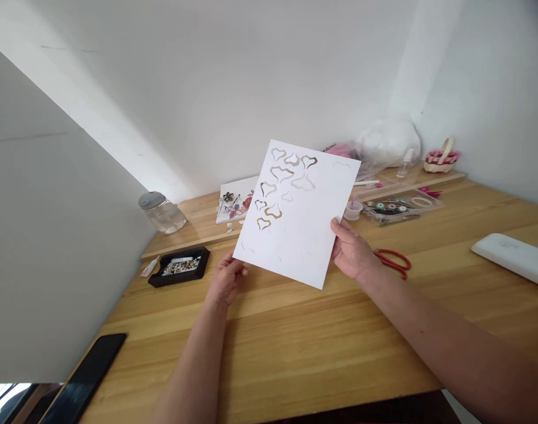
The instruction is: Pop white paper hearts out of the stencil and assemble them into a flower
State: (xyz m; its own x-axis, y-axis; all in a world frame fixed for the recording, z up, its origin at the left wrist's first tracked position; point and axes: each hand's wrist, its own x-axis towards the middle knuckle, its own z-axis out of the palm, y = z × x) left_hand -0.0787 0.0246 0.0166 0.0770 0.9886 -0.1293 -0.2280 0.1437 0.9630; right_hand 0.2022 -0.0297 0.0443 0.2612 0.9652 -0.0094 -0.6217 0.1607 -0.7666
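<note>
I hold a white sheet (301, 224) up over the wooden table (295, 341), tilted to the right. Several curved heart-like outlines are cut out of its upper left part. My left hand (227, 280) pinches the sheet's lower left corner. My right hand (350, 250) grips its right edge, thumb on the front. Red-handled scissors (395, 261) lie on the table just right of my right hand.
A black tray of small beads (180, 266) and a glass jar (162, 212) stand at the left. A floral card (234, 203), a small cup (352, 209), a clear box of supplies (396, 206), plastic bags (386, 147) and a pink basket (441, 158) line the back. A white case (511, 257) lies right, a dark phone (85, 380) front left.
</note>
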